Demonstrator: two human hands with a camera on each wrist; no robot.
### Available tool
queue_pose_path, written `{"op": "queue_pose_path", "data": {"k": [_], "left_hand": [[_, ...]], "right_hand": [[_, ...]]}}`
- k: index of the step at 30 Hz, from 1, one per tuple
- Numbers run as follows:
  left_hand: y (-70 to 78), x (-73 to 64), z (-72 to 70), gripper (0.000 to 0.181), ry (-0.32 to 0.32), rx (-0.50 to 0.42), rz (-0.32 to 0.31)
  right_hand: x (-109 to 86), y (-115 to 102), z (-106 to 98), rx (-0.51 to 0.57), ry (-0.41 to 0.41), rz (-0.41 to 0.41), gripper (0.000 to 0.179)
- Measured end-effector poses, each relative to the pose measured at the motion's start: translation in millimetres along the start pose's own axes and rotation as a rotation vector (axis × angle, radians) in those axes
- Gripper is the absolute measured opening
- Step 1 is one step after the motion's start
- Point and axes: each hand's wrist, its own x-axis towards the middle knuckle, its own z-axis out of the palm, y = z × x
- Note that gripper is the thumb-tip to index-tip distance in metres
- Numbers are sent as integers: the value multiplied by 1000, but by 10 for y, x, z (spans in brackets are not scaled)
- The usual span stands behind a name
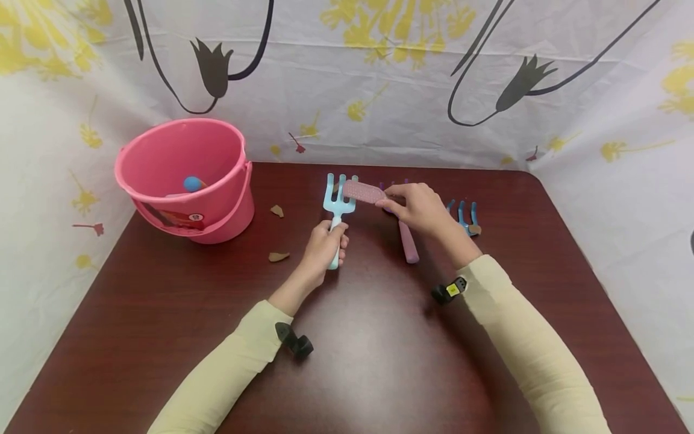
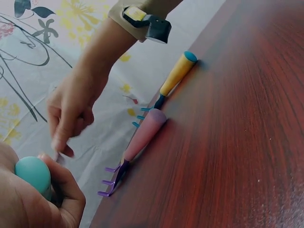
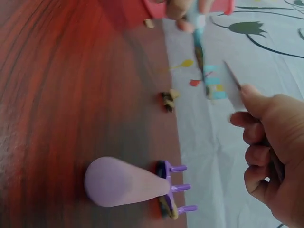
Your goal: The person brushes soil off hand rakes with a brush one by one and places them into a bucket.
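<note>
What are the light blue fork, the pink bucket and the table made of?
The light blue fork is maybe plastic or painted metal: its colour is even and smooth, so I can't be sure.
The pink bucket is probably plastic, smooth and slightly shiny, with a rounded rim.
The table looks like glossy wood, with streaky grain and bright glare, but could be a wood-look covering.

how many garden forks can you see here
3: a light blue one in the left hand, a pink-handled one on the table, and a yellow-handled one right of that. Others may be hidden inside the bucket.
</note>
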Motion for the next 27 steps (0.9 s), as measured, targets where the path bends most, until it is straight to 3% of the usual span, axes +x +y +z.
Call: {"op": "queue_pose_path", "data": {"k": [2, 7, 12, 18, 27], "left_hand": [[6, -6, -1, 32, -13, -2, 3], [6, -2, -35, 30, -7, -7, -14], [25, 0, -98, 33, 19, -30, -30], [56, 8, -139, 35, 5, -44, -38], [112, 105, -280, 28, -40, 86, 6]], "right_hand": [[-9, 13, 8, -38, -30, -3, 39], [-48, 73, -10, -92, -6, 45, 37], [-98, 150, -36, -80, 33, 79, 32], [-158, 186, -45, -32, 60, 78, 33], [-202, 162, -73, 43, 107, 40, 30]]}}
